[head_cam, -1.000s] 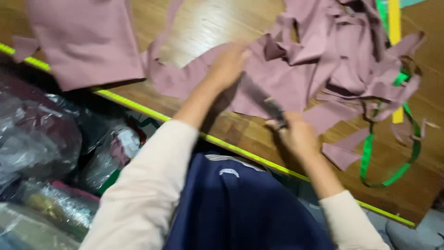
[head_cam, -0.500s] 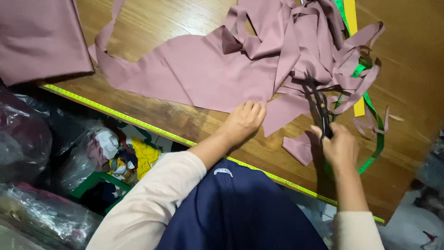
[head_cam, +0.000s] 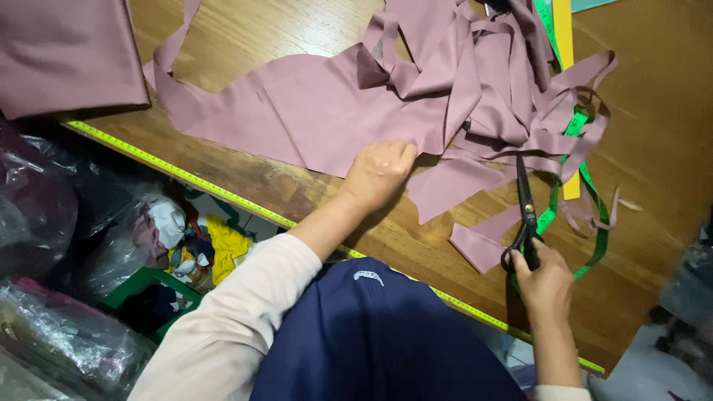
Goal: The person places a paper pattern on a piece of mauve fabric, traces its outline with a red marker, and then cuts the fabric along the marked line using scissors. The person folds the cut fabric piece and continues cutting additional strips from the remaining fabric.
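Now the left hand (head_cam: 379, 171) has shifted up, fingers pressing the mauve fabric (head_cam: 334, 111) flat on the wooden surface (head_cam: 245, 33), while the right hand (head_cam: 546, 282) grips black scissors (head_cam: 526, 215) at its right edge.

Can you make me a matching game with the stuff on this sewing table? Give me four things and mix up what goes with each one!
Things:
1. scissors
2. pink fabric
3. tape measure
4. yellow ruler

Clues:
A. green, looping on the table
B. held in the right hand
C. pressed flat by the left hand
D. straight strip at the top of the table

Pairs: 1-B, 2-C, 3-A, 4-D
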